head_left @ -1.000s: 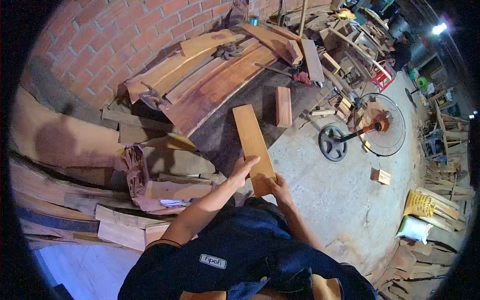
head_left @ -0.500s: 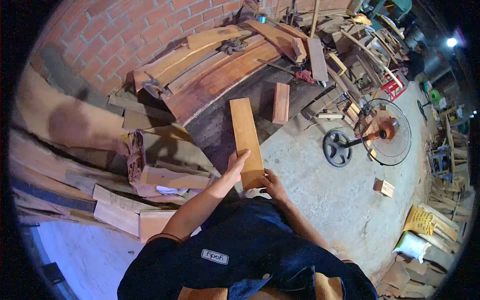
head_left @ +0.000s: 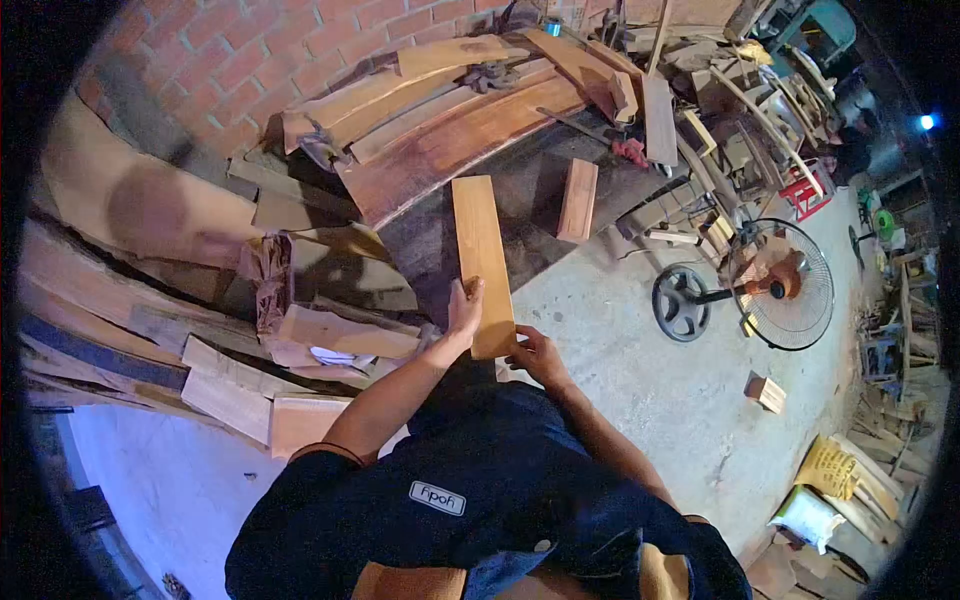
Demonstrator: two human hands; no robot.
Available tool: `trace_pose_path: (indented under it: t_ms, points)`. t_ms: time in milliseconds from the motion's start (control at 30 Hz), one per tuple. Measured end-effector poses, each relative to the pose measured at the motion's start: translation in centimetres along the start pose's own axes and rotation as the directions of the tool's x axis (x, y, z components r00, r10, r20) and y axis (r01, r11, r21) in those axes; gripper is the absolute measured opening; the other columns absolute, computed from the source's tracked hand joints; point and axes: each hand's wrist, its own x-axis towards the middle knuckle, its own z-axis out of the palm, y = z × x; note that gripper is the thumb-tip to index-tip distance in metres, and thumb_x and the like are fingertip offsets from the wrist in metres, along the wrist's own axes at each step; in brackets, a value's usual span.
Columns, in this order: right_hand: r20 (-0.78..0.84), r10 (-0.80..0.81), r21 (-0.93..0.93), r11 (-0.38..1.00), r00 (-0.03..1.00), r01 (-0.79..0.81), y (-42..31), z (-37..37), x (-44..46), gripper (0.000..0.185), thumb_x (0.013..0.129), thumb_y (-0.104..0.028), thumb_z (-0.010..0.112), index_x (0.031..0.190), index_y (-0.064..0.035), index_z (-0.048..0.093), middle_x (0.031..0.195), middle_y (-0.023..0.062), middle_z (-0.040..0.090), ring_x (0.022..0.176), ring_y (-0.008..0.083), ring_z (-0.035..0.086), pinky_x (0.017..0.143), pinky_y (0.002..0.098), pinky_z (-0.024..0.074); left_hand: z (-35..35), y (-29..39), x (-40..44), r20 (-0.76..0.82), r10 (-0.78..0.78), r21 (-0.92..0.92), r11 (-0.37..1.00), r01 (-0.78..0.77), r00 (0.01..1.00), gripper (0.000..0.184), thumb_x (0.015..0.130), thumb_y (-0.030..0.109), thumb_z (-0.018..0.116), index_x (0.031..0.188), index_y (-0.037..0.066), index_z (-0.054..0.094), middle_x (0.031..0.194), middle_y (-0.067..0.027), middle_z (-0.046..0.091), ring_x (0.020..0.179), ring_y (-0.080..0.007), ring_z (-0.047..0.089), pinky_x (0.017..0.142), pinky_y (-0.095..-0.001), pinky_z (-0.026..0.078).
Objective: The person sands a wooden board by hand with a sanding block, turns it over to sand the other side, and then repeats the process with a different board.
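A flat, smooth wooden board is held lengthwise in front of my body, its far end over the dark worktable. My left hand grips its left edge, thumb on top and the other fingers hidden underneath. At the near right corner, my right hand is closed on the edge of the same board. Beyond it, to the right, a shorter reddish wooden block rests on the table.
Long planks lie across the table's far side by the brick wall. A pedestal fan stands at right on the concrete floor, near a small wood block. Timber stacks line the left.
The board has shifted slightly toward me and to the left, still in both hands. The camera view has turned a little, so the surroundings sit slightly further right.
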Motion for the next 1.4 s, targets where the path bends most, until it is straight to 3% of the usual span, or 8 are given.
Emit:
trace_pose_path:
  t_ms: [133,200,333,533,667,733,833,1400]
  points:
    - [0.022,0.013,0.006,1.000,1.000,-0.013,-0.4,-0.3,0.0,0.045,0.094,-0.011,0.061,0.136,-0.0009,0.047,0.097,0.0192,0.068,0.082,0.0216,0.070,0.071,0.0338,0.0598,-0.9,-0.3,0.0,0.141,0.066,0.098,0.992,-0.080,0.988,0.064,0.093,0.040,0.059,0.133,-0.004,0.037,0.115,-0.0273,0.059,0.106,-0.0417,0.060,0.082,-0.0479,0.051]
    - [0.004,0.024,-0.011,1.000,1.000,-0.024,-0.5,-0.6,0.0,0.044,0.094,-0.010,0.061,0.135,-0.0002,0.048,0.094,0.0192,0.069,0.080,0.0218,0.070,0.070,0.0335,0.0599,-1.5,-0.1,-0.1,0.162,0.263,0.451,0.838,-0.308,0.951,0.073,0.090,0.039,0.062,0.139,-0.006,0.030,0.122,-0.0314,0.054,0.104,-0.0466,0.060,0.081,-0.0512,0.052]
    - [-0.013,0.127,0.027,0.992,0.992,-0.127,-0.5,-0.5,0.6,0.043,0.093,-0.007,0.060,0.134,0.0009,0.050,0.092,0.0191,0.069,0.078,0.0221,0.070,0.069,0.0331,0.0601,-4.5,4.2,-0.3,0.263,0.417,0.479,0.726,-0.493,0.870,0.088,0.087,0.036,0.064,0.147,-0.006,0.015,0.123,-0.0362,0.052,0.100,-0.0493,0.060,0.083,-0.0509,0.053]
    - [-0.059,0.163,0.014,0.987,0.985,-0.162,0.4,-0.3,1.6,0.045,0.091,-0.003,0.059,0.135,0.0026,0.049,0.089,0.0185,0.070,0.073,0.0221,0.071,0.066,0.0326,0.0607,-5.0,4.9,2.3,0.433,0.059,0.545,0.778,-0.313,0.900,0.089,0.086,0.031,0.065,0.147,-0.007,0.013,0.096,-0.0341,0.064,0.087,-0.0480,0.064,0.079,-0.0516,0.053]
    - [-0.049,0.124,0.020,0.992,0.991,-0.123,0.7,-0.3,1.6,0.044,0.092,-0.007,0.060,0.134,0.0031,0.050,0.089,0.0183,0.070,0.073,0.0212,0.070,0.065,0.0322,0.0603,-4.7,3.4,2.4,0.421,0.075,0.533,0.786,-0.313,0.904,0.088,0.087,0.032,0.065,0.147,-0.007,0.013,0.090,-0.0333,0.064,0.083,-0.0479,0.064,0.077,-0.0523,0.052]
    - [-0.059,0.102,0.035,0.994,0.993,-0.100,0.7,0.0,1.3,0.043,0.093,-0.008,0.060,0.133,0.0028,0.051,0.088,0.0178,0.070,0.072,0.0203,0.070,0.064,0.0316,0.0598,-4.6,2.4,2.8,0.404,0.191,0.524,0.753,-0.397,0.895,0.087,0.090,0.029,0.062,0.150,0.000,0.006,0.078,-0.0229,0.068,0.051,-0.0277,0.065,0.054,-0.0398,0.056]
    - [-0.063,0.057,-0.042,0.997,0.996,-0.060,0.4,0.4,1.3,0.041,0.093,-0.012,0.060,0.131,0.0023,0.054,0.086,0.0161,0.071,0.070,0.0186,0.070,0.062,0.0307,0.0587,-5.3,3.7,2.3,0.397,0.052,0.503,0.822,-0.265,0.916,0.089,0.087,0.034,0.064,0.149,-0.002,0.013,0.091,-0.0331,0.064,0.085,-0.0475,0.065,0.077,-0.0526,0.051]
    - [-0.007,-0.052,-0.355,0.934,0.999,0.047,1.3,-1.3,4.0,0.028,0.088,-0.018,0.066,0.109,0.0004,0.069,0.081,0.0080,0.072,0.063,0.0129,0.065,0.060,0.0284,0.0529,-6.3,3.6,2.9,0.381,0.096,0.454,0.847,-0.276,0.920,0.099,0.083,0.031,0.069,0.154,0.013,0.002,0.090,-0.0294,0.067,0.076,-0.0433,0.067,0.074,-0.0496,0.055]
